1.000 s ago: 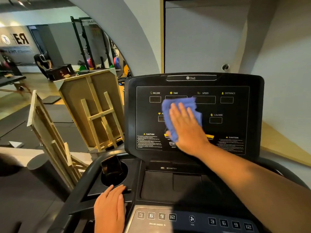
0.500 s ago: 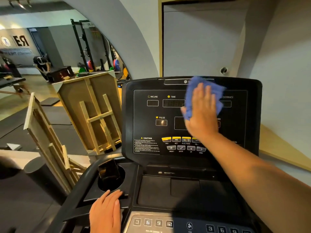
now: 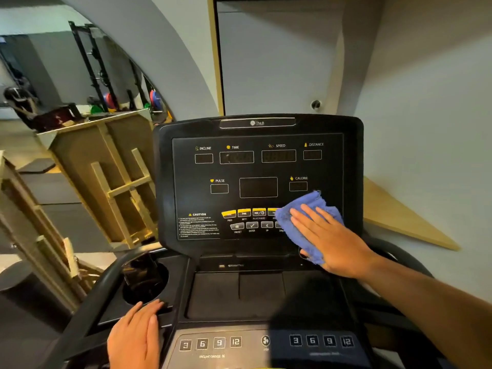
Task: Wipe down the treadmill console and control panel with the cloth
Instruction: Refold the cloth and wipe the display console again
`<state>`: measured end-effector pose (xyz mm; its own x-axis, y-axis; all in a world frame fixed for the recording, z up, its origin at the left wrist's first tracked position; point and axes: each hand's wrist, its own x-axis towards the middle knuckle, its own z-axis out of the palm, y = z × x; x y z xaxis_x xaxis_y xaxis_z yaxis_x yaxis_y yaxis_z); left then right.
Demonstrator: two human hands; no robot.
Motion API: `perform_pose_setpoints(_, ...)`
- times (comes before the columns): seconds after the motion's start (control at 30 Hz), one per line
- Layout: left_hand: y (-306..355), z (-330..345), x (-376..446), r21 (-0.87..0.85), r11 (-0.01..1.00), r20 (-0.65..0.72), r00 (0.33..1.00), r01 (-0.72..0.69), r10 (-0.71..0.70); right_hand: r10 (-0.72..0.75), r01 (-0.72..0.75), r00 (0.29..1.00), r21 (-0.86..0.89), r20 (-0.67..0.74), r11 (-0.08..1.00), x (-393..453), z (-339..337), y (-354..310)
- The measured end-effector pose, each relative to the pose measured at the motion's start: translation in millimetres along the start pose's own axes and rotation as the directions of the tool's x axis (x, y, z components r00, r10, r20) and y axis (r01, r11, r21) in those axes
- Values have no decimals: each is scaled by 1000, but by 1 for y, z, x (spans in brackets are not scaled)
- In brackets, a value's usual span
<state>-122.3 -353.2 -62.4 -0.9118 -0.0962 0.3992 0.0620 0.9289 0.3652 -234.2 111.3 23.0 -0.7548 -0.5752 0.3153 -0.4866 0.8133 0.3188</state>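
Note:
The black treadmill console (image 3: 258, 169) stands upright ahead, with dark readout windows and a row of yellow and grey buttons (image 3: 245, 219). My right hand (image 3: 330, 241) lies flat on a blue cloth (image 3: 298, 217), pressing it against the console's lower right corner, over the rightmost buttons. The lower control panel (image 3: 239, 342) with numbered keys runs along the bottom. My left hand (image 3: 135, 336) rests palm-down on the tray beside the left cup holder (image 3: 145, 280), holding nothing.
A dark phone-like object stands in the cup holder. Wooden easel frames (image 3: 117, 187) lean to the left of the treadmill. A grey wall and a door (image 3: 271, 57) rise close behind the console. Gym racks show in a mirror at far left.
My right hand has swept the cloth from the console's middle up to its top right, then down to the lower right corner. The left hand has stayed on the tray.

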Motion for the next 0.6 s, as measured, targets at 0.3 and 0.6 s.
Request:
perform_pose_setpoints(0.3, 10, -7, 1, 11, 998, 38, 997, -63, 63, 624, -555, 737, 294, -260, 778, 52, -60, 85)
perform_pose_setpoints(0.6, 10, -3, 0, 59, 997, -3, 999, -54, 54, 245, -239, 962, 54, -125, 969, 18, -20, 19)
